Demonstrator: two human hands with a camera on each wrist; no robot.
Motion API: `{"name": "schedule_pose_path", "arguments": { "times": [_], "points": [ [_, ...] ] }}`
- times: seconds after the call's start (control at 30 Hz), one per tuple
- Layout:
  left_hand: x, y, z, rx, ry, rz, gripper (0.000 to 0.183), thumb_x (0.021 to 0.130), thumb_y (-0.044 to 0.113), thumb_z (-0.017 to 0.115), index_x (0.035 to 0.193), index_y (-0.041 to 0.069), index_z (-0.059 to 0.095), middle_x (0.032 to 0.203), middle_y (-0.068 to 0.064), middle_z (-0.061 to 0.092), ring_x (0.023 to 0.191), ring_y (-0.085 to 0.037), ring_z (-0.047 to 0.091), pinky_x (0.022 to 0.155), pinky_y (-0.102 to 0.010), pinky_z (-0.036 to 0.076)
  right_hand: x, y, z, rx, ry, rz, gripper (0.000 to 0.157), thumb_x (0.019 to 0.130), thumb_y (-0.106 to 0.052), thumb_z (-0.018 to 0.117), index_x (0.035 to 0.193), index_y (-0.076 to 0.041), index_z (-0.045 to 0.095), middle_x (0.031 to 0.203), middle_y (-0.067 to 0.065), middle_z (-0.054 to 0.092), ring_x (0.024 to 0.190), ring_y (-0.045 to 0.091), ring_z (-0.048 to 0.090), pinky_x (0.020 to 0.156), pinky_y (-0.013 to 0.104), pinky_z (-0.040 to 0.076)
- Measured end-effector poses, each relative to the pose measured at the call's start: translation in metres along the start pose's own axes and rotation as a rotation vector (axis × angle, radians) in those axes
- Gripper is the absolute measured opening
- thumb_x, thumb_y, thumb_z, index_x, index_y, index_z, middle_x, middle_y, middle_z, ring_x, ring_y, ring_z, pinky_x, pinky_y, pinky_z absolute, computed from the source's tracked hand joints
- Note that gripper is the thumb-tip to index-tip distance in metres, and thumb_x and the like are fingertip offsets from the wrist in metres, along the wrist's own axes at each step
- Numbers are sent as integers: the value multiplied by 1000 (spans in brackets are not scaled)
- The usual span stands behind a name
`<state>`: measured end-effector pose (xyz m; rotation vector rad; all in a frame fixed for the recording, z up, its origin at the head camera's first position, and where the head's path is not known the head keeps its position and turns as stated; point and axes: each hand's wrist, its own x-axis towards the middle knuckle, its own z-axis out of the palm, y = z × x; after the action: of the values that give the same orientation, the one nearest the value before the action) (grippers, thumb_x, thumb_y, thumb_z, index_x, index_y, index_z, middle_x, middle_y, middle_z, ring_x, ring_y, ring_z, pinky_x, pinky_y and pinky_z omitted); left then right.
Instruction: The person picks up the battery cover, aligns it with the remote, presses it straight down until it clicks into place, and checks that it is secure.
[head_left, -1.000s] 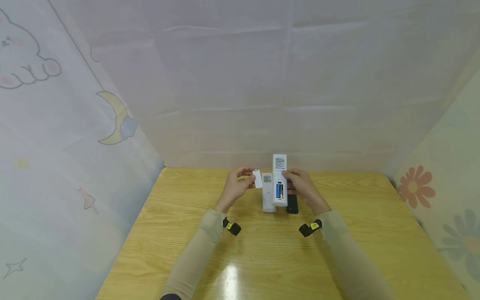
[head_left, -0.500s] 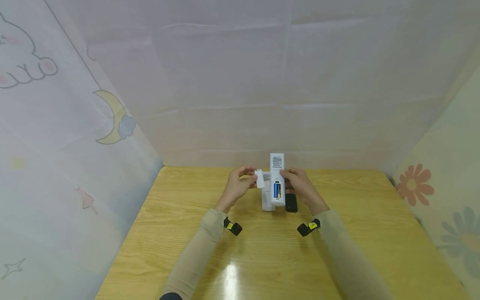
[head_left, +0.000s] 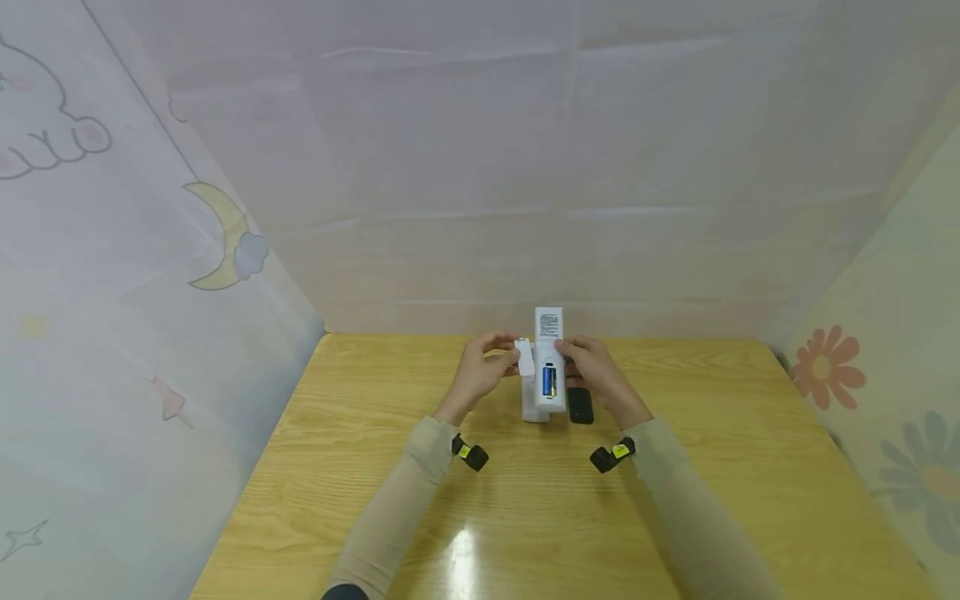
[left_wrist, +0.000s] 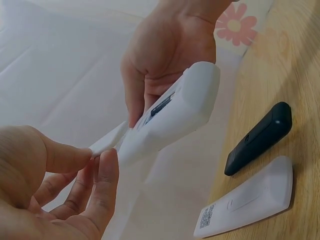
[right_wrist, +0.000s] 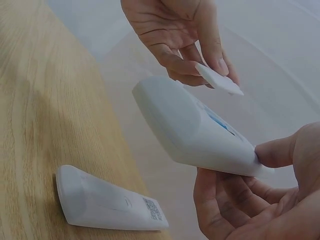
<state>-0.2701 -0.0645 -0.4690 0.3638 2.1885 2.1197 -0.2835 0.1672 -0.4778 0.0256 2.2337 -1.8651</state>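
My left hand [head_left: 480, 367] pinches a small white battery cover [head_left: 525, 357] between thumb and fingers. My right hand [head_left: 597, 372] grips a white remote control [head_left: 550, 400], raised above the table with its back turned up. Its battery compartment is uncovered, and batteries [head_left: 550, 382] with blue and gold casings lie inside. In the right wrist view the cover [right_wrist: 220, 81] is held just above the remote [right_wrist: 185, 125], with a gap between them. From the left wrist the cover [left_wrist: 110, 140] overlaps the remote's far end, so contact cannot be judged there.
A second white remote [left_wrist: 250, 200] lies on the wooden table [head_left: 375, 433] beneath the hands, with a black remote-like device [left_wrist: 260, 137] beside it. Light cloth with printed drawings hangs behind the table [head_left: 480, 250] and at both sides.
The hands have drawn closer together. My left hand has brought the cover rightwards, while my right hand has shifted the remote slightly left. Both grips look the same.
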Motion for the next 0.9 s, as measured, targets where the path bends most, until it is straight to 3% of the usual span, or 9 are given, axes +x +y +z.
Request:
{"name": "schedule_pose_path", "arguments": {
  "times": [0.3,0.5,0.7,0.9],
  "points": [
    [-1,1,3,8,-22,-3,28,104,3,68,132,1,69,126,-20,64,100,-27,75,89,-35,67,1,1,2,-6,3,-3,53,113,-39,52,147,1,55,118,11,65,93,18,60,83,33,61],
    [-1,0,5,28,-41,9,32,104,2,67,136,-2,66,125,-19,64,100,-25,75,88,-34,67,-2,-1,5,4,0,-1,50,113,-38,52,143,2,57,118,11,65,93,18,61,86,36,61],
    [-2,2,7,16,-48,11,32,105,3,67,136,-1,67,125,-17,65,101,-25,75,89,-34,67,-3,-3,7,20,-7,-2,51,113,-38,53,143,3,57,114,9,66,91,16,61,78,27,60],
    [-3,2,9,28,-57,7,31,105,4,67,136,3,67,125,-16,64,101,-24,75,89,-34,67,-4,-4,7,31,-23,-18,50,114,-37,52,142,4,56,114,10,67,89,15,63,76,26,60]
  ]
}}
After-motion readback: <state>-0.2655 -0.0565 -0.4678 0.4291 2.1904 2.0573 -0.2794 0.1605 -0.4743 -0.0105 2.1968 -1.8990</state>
